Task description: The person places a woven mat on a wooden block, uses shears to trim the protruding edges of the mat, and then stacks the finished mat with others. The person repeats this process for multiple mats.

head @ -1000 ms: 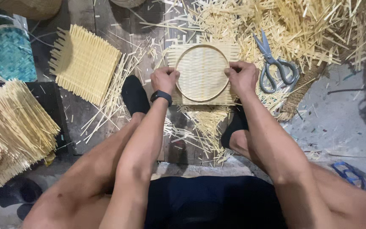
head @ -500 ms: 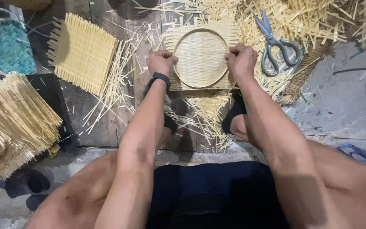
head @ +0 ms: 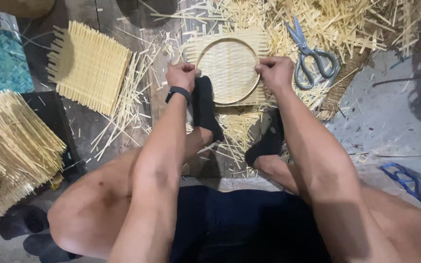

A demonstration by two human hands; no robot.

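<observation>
Dark wooden floorboards [head: 103, 14], littered with pale straw offcuts [head: 366, 24], lying under everything. Sitting far and centre: a round bamboo hoop [head: 228, 71] pressed over a square woven mat [head: 230, 39]. Gripping the hoop's left rim: left hand [head: 182, 76], fingers curled tight, black wristband [head: 177, 92] just below. Clamping the right rim: right hand [head: 276, 72], fingers [head: 264, 62] likewise clenched over the edge. Resting against the hoop's near edge: a black-socked foot [head: 204, 104]; another [head: 267, 139] nearer and to the right. Lying just right of the right hand: grey scissors [head: 313, 58]. Lying far left: a second woven mat [head: 89, 64]. Spreading near left: a bundle of strips [head: 10, 146].
</observation>
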